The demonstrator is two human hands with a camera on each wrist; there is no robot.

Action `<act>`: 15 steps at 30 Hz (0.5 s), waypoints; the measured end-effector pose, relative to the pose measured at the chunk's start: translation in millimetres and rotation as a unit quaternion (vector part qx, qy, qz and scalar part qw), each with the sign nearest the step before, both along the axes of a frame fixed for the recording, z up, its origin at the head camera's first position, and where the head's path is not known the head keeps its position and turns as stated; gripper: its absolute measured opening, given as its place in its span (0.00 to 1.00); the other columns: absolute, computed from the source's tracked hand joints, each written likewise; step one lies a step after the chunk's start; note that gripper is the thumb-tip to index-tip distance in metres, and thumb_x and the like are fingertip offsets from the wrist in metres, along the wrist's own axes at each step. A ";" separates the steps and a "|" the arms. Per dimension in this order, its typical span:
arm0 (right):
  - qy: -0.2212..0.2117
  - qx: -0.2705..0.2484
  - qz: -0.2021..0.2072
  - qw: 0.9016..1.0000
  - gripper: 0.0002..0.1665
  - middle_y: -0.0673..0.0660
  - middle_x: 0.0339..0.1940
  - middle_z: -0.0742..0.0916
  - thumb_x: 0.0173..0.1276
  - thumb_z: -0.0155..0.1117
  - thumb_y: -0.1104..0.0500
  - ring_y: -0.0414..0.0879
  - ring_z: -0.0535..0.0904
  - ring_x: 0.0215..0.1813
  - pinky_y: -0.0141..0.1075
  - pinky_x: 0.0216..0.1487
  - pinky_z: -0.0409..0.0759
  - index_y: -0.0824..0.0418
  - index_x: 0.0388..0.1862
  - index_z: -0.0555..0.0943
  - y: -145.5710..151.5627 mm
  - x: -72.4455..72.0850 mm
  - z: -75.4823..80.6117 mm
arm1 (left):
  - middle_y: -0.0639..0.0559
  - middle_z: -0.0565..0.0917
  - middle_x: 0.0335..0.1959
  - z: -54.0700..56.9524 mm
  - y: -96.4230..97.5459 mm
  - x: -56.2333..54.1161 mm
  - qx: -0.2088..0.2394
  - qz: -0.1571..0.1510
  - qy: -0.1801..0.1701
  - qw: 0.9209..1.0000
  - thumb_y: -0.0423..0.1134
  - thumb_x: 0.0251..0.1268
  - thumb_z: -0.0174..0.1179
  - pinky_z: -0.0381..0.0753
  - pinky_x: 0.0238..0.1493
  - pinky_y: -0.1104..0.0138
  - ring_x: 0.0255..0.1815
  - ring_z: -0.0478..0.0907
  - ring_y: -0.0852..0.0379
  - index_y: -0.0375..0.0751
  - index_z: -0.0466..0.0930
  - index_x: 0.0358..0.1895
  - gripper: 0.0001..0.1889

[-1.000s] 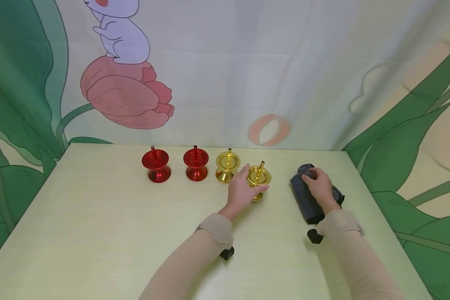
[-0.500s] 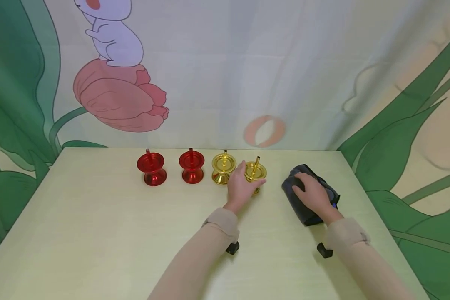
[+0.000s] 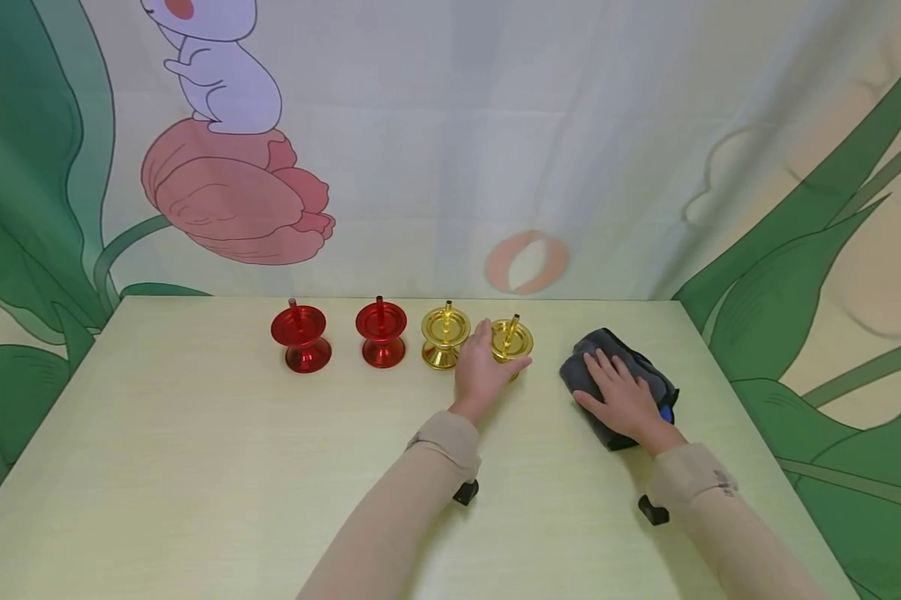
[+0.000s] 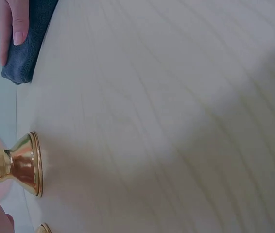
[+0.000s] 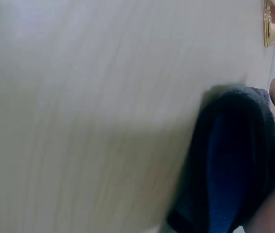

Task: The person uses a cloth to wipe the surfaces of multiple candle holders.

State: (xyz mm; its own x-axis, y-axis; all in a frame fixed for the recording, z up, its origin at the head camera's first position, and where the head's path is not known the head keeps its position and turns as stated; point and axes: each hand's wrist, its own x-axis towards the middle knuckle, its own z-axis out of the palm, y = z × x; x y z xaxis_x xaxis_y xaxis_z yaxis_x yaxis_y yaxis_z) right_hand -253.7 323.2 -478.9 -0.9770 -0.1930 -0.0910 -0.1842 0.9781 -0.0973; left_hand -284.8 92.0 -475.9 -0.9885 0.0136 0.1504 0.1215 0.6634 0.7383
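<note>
My left hand [image 3: 480,377] curls thumb and fingers around the right gold candle holder [image 3: 520,343], a footed cup with an upright stem. In the left wrist view the flared base of this gold candle holder [image 4: 25,164] stands at the table surface. My right hand [image 3: 623,400] rests with spread, fairly straight fingers on top of a folded dark grey cloth [image 3: 579,373]. Seen from the right wrist, the cloth [image 5: 232,160] shows a blue inner layer. The hand covers part of the cloth's top.
Left of the held one, another gold candle holder [image 3: 441,357] stands close by my fingers. Two red candle holders [image 3: 381,350] continue the row along the back of the pale table [image 3: 217,467]. A printed curtain [image 3: 405,167] hangs behind the table.
The right gold holder has shifted slightly back with my left hand. My right hand has gone from pinching the cloth to lying flat on it, and the cloth has spread wider.
</note>
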 end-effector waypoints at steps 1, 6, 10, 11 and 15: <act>-0.002 -0.002 -0.002 1.000 0.46 0.63 0.71 0.52 0.63 0.43 0.35 0.64 0.45 0.69 0.68 0.57 0.50 0.58 0.70 0.45 0.2 -0.6 -1.6 | 0.47 0.59 0.67 0.9 0.4 -0.2 -0.004 -0.002 -0.005 1.000 0.61 0.44 0.62 0.59 0.65 0.63 0.67 0.58 0.51 0.40 0.53 0.67 0.49; -0.016 -0.035 -0.019 0.999 0.48 0.62 0.71 0.53 0.63 0.41 0.33 0.63 0.45 0.70 0.69 0.57 0.47 0.58 0.71 0.41 -2.7 -5.0 -6.4 | 0.46 0.55 0.69 3.3 1.5 -2.6 -0.019 -0.009 -0.022 1.000 0.61 0.46 0.60 0.57 0.66 0.61 0.68 0.55 0.50 0.40 0.49 0.68 0.49; -0.026 -0.045 -0.021 0.998 0.47 0.62 0.71 0.54 0.63 0.40 0.33 0.63 0.44 0.70 0.69 0.58 0.44 0.59 0.70 0.44 -7.5 -8.4 -6.9 | 0.45 0.54 0.69 3.0 1.7 -5.1 -0.032 -0.008 -0.028 0.999 0.62 0.47 0.59 0.57 0.66 0.61 0.68 0.54 0.51 0.40 0.48 0.68 0.49; -0.029 -0.043 -0.021 0.998 0.46 0.62 0.71 0.53 0.63 0.41 0.33 0.63 0.43 0.70 0.69 0.58 0.44 0.59 0.70 0.45 -8.4 -9.2 -6.9 | 0.45 0.54 0.69 3.0 1.9 -5.6 -0.035 -0.009 -0.027 0.999 0.62 0.47 0.59 0.57 0.66 0.61 0.68 0.54 0.50 0.40 0.48 0.68 0.49; -0.039 -0.021 -0.029 0.999 0.45 0.63 0.71 0.50 0.63 0.40 0.34 0.62 0.40 0.70 0.69 0.58 0.43 0.59 0.70 0.46 -10.3 -12.4 -7.5 | 0.44 0.53 0.69 4.2 2.5 -6.2 -0.042 -0.018 -0.029 0.999 0.63 0.47 0.58 0.58 0.65 0.59 0.68 0.54 0.49 0.40 0.47 0.69 0.49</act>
State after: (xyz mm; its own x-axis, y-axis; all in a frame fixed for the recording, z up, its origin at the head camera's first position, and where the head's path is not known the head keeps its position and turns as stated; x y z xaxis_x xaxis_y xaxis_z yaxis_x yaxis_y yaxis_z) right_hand -266.2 312.8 -486.5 -0.9769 -0.1418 -0.1602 -0.1177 0.9815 -0.1507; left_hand -291.0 94.4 -471.7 -0.9943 0.0587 0.0895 0.1043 0.7188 0.6873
